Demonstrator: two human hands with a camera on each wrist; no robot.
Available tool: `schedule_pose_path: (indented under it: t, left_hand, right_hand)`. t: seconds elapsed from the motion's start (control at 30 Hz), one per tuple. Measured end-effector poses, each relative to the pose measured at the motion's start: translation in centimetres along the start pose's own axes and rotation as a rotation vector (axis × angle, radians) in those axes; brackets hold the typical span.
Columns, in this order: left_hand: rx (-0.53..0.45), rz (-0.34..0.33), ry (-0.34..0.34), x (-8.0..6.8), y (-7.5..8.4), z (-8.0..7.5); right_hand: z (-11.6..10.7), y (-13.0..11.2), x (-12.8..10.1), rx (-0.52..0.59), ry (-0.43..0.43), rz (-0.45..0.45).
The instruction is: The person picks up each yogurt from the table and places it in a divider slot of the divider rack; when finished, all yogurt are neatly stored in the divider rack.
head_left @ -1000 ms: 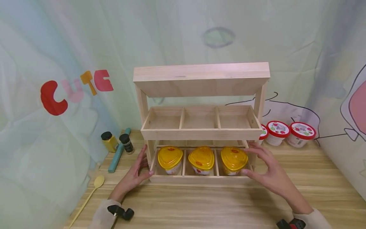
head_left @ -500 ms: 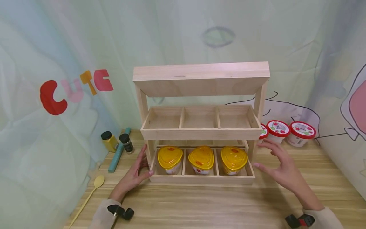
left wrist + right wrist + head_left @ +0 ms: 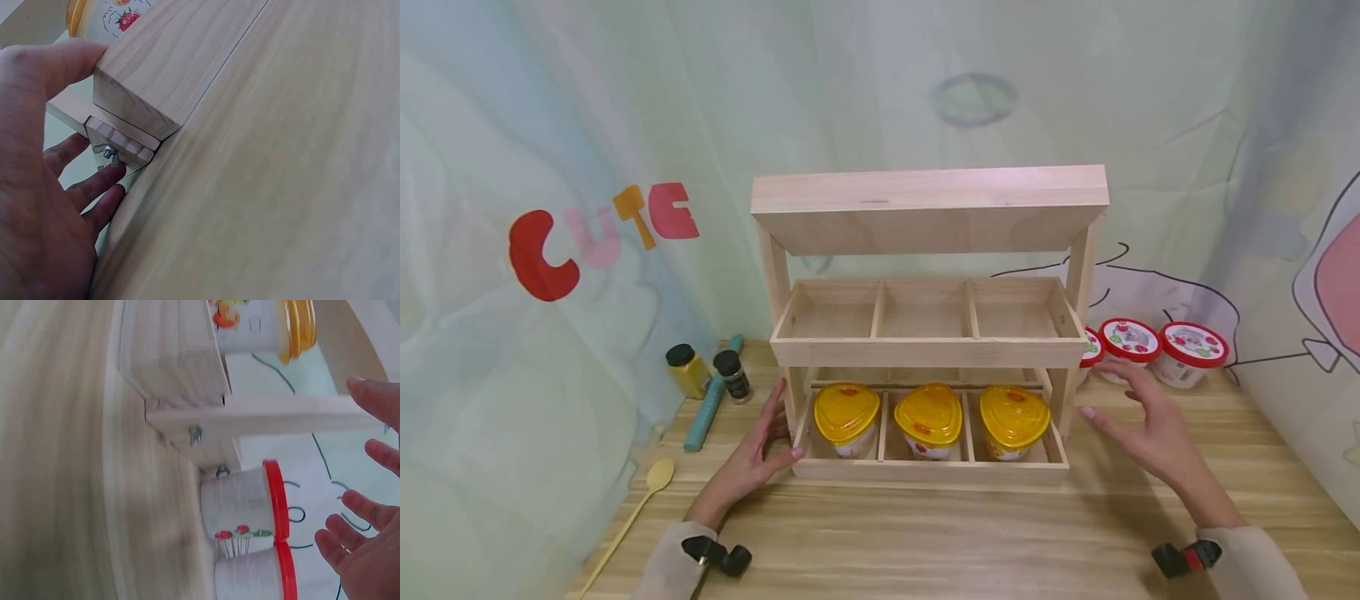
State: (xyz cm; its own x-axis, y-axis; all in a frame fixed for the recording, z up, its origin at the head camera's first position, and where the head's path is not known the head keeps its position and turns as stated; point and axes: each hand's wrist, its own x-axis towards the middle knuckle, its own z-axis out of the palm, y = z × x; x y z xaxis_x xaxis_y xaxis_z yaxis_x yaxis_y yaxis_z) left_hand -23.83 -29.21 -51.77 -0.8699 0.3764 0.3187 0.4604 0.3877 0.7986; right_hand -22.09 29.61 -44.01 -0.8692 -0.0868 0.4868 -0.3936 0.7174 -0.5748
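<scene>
A tiered wooden rack (image 3: 925, 353) stands on the table, with two divided trays under a slanted top board. My left hand (image 3: 752, 454) holds its lower left end. In the left wrist view, the thumb rests on the front corner and the fingers (image 3: 97, 184) curve to the side by a wing nut (image 3: 107, 152). My right hand (image 3: 1150, 429) hovers apart from the rack's right end, fingers spread, holding nothing. The lower tray carries three tubs with yellow lids: left (image 3: 847, 414), middle (image 3: 928, 417) and right (image 3: 1015, 418), one per compartment.
White tubs with red lids (image 3: 1193, 346) stand behind the rack on the right, one partly hidden. At left are a yellow jar (image 3: 688, 372), a black-capped jar (image 3: 732, 377), a teal stick (image 3: 705, 414) and a yellow spoon (image 3: 659, 476). Curtains enclose the table (image 3: 925, 542).
My right hand has let go of the rack's right end and moved outward to the right. My left hand, the rack and the tubs have stayed put.
</scene>
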Motion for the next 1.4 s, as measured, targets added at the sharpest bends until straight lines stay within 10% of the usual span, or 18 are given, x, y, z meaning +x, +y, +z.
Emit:
schedule_pose_path:
  t: [1.4]
  left_hand:
    - [0.048, -0.044, 0.020, -0.2, 0.2, 0.0]
  right_hand:
    - [3.9, 4.8, 7.2, -0.010, -0.026, -0.002]
